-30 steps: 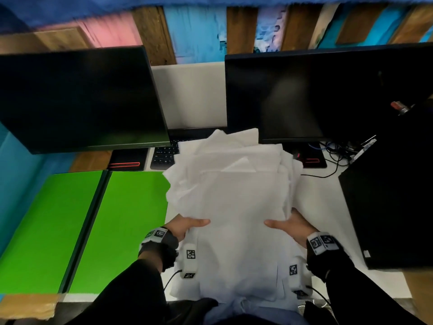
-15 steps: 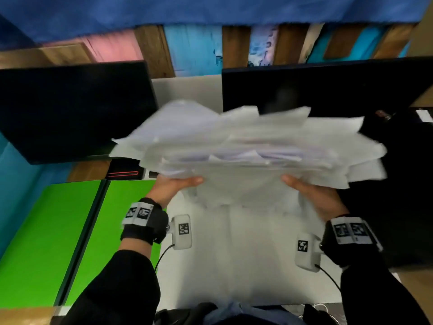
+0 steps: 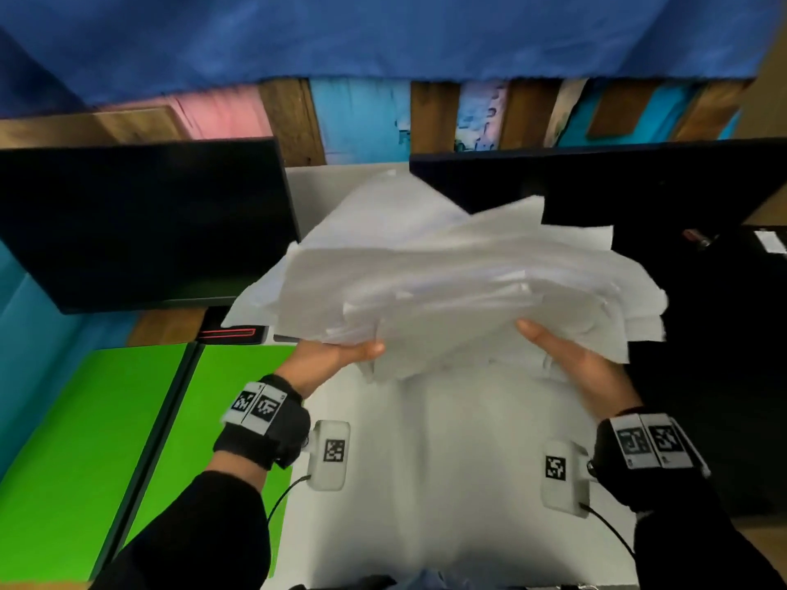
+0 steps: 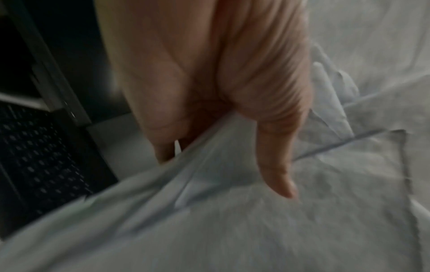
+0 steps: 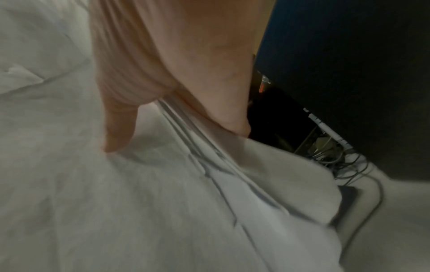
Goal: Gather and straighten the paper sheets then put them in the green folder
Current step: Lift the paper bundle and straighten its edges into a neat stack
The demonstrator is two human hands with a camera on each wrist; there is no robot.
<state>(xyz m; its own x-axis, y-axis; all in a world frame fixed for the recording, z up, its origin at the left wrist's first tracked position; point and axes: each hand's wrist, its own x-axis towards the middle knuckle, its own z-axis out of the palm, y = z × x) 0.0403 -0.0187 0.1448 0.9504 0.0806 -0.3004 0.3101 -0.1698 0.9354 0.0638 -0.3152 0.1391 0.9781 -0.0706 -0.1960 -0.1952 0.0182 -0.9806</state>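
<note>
A loose, uneven stack of white paper sheets (image 3: 447, 287) hangs above the white desk, its edges fanned out and misaligned. My left hand (image 3: 336, 355) grips its left near edge, thumb on top and fingers underneath. My right hand (image 3: 566, 359) grips the right near edge the same way. In the left wrist view the thumb (image 4: 277, 165) presses down on the paper sheets (image 4: 256, 220). In the right wrist view the sheets (image 5: 163, 202) are pinched between thumb (image 5: 118, 125) and palm. The green folder (image 3: 127, 453) lies open flat on the desk to the left.
Two dark monitors (image 3: 140, 223) (image 3: 639, 181) stand at the back, close behind the lifted paper. A keyboard (image 4: 39, 162) lies under the left monitor. A black box (image 3: 724, 376) and cables (image 5: 344, 165) sit at the right. The white desk (image 3: 447, 483) is bare below the stack.
Both hands lifted the paper stack from the desk, where it lay flat a second ago, up and away toward the monitors. The head view tilted upward.
</note>
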